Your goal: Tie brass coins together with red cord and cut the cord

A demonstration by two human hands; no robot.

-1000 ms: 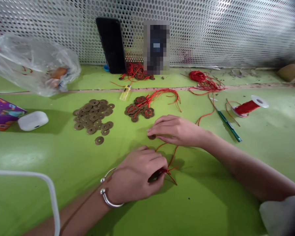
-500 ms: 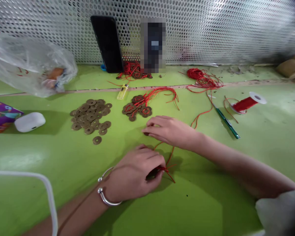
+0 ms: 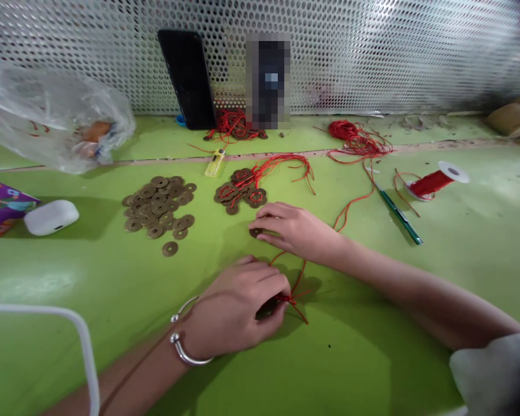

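With thumb and fingers pinched together, my left hand [image 3: 247, 306] holds a red cord [image 3: 298, 309] whose knotted end sticks out past the fingertips. What else lies inside that hand is hidden. My right hand [image 3: 292, 228] is just above and to the right, its fingers closed around a round brass coin [image 3: 255, 232] at the green tabletop. Beyond it lies a cluster of coins tied with red cord [image 3: 242, 190]. A heap of loose holed coins [image 3: 158, 202] is to the left, with a single coin [image 3: 170, 249] in front of it.
A yellow lighter [image 3: 215, 162], a black phone [image 3: 188, 78] and a tangle of red cord [image 3: 355, 138] are toward the back. On the right are a spool of red thread [image 3: 433, 182] and a green pen-like tool [image 3: 401, 216]. A white case [image 3: 52, 217] and plastic bag [image 3: 56, 118] stand left.
My right hand has shifted slightly left, and more of the coin at its fingertips shows. My left hand keeps its hold on the cord, almost unmoved.
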